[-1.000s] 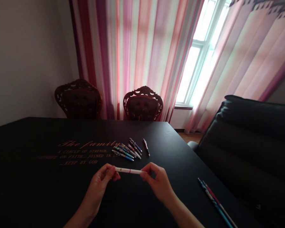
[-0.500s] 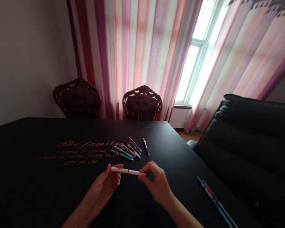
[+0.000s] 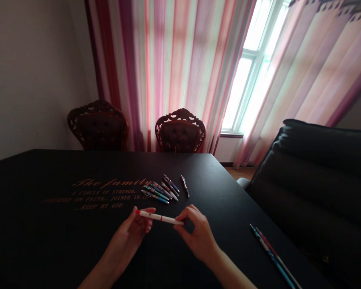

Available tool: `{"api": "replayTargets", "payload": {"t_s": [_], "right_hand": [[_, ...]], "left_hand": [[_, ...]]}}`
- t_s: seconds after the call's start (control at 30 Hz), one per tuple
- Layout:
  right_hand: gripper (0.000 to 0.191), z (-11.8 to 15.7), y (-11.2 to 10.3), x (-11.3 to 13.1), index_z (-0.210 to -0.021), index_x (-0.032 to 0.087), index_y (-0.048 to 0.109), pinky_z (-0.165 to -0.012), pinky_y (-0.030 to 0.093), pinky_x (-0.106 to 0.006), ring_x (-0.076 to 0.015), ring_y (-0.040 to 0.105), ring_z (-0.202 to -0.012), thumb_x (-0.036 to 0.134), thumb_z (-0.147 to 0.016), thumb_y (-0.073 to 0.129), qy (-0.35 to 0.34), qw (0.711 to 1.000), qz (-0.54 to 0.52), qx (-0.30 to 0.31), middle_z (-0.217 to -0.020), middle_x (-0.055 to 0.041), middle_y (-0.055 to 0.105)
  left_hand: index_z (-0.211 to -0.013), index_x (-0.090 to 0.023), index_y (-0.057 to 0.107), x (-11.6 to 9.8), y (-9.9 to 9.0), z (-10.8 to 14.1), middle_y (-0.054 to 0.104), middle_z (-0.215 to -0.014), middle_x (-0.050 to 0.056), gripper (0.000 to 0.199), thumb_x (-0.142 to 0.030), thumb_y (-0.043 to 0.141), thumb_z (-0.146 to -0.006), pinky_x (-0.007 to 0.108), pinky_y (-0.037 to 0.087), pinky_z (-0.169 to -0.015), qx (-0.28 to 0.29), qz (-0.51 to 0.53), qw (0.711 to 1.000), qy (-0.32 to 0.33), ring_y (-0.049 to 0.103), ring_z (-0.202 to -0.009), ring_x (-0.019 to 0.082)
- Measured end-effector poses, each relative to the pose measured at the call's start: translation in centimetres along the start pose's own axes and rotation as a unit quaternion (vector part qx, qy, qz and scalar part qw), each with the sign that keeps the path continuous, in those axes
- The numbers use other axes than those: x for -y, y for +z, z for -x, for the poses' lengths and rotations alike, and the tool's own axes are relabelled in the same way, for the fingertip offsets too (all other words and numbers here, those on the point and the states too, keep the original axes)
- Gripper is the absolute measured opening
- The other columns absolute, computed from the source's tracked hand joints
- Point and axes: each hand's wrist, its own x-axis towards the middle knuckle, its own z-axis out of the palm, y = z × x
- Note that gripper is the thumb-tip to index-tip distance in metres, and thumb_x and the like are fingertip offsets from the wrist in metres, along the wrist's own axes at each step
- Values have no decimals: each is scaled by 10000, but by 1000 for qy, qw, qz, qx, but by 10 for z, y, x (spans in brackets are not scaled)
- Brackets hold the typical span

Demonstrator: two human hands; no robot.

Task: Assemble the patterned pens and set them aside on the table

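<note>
The black surface [image 3: 63, 237] ends in a far edge, then a far right corner from which the right edge slants toward the viewer. Bare space lies between the hands and the near edge of the view, and along the left side past the printed lettering [image 3: 99, 194]. Ahead of the hands, the pen cluster [image 3: 161, 190] and a lone pen [image 3: 185, 186] block the way; two long slim items [image 3: 272, 253] lie beside the right edge. The white pen [image 3: 161, 218] is held above the surface, nearer than the cluster. The left hand [image 3: 132, 233] grips its red end, the right hand [image 3: 197, 230] pinches the other between thumb and fingers.
</note>
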Motion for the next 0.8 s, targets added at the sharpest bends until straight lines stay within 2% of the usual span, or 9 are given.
{"api": "replayTargets", "payload": {"t_s": [0.17, 0.3, 0.4, 0.53, 0.6, 0.67, 0.8], "right_hand": [[53, -1, -1, 1, -864, 209, 672, -756, 430, -310, -187, 565, -792, 188, -819, 690, -25, 999, 29, 23, -781, -13, 646], [24, -8, -12, 9, -825, 219, 677, -795, 423, -331, -192, 552, -819, 209, -846, 670, -50, 996, 75, 12, -791, -17, 645], [21, -19, -34, 16, -817, 228, 692, -839, 410, -346, -199, 538, -871, 224, -837, 687, -45, 990, 126, -41, -834, -21, 632], [37, -16, -82, 11, -798, 239, 707, -808, 406, -337, -195, 534, -827, 259, -827, 698, 15, 976, 185, -114, -783, -11, 620], [76, 5, -107, -2, -787, 232, 705, -761, 413, -327, -196, 541, -788, 286, -834, 680, 51, 967, 200, -151, -760, -15, 624], [148, 39, -132, -20, -786, 221, 706, -740, 422, -334, -210, 555, -778, 337, -854, 646, 96, 952, 222, -189, -766, -36, 638], [274, 124, -172, -59, -807, 209, 715, -758, 432, -374, -261, 586, -808, 445, -861, 587, 216, 888, 302, -272, -793, -79, 672]], "left_hand": [[-1039, -105, 743, 0, 1, -1, 638, -779, 49, 465, -517, 650, -844, 229, 471, -707, -19, -57, 998, 19, 542, -759, 136], [-1176, -156, 687, 2, -5, -8, 645, -768, 33, 597, -634, 574, -838, 233, 450, -676, 1, -119, 992, 40, 521, -734, 143], [-1189, -182, 673, 4, -13, -15, 670, -766, 29, 609, -644, 615, -797, 229, 441, -619, -26, -165, 984, 56, 525, -700, 153], [-1144, -191, 691, 3, -18, -17, 706, -823, 36, 585, -597, 714, -723, 227, 495, -672, -59, -204, 977, 36, 583, -777, 178], [-1119, -203, 702, 2, -18, -14, 722, -862, 40, 577, -593, 738, -696, 225, 520, -719, -67, -215, 974, 27, 610, -834, 192], [-1086, -206, 718, 1, -16, -12, 732, -877, 51, 578, -594, 762, -660, 247, 542, -744, -73, -223, 972, 21, 630, -864, 221], [-1049, -193, 734, 2, -11, -10, 735, -872, 73, 566, -590, 768, -646, 291, 567, -715, -79, -228, 970, 19, 642, -851, 262]]}}
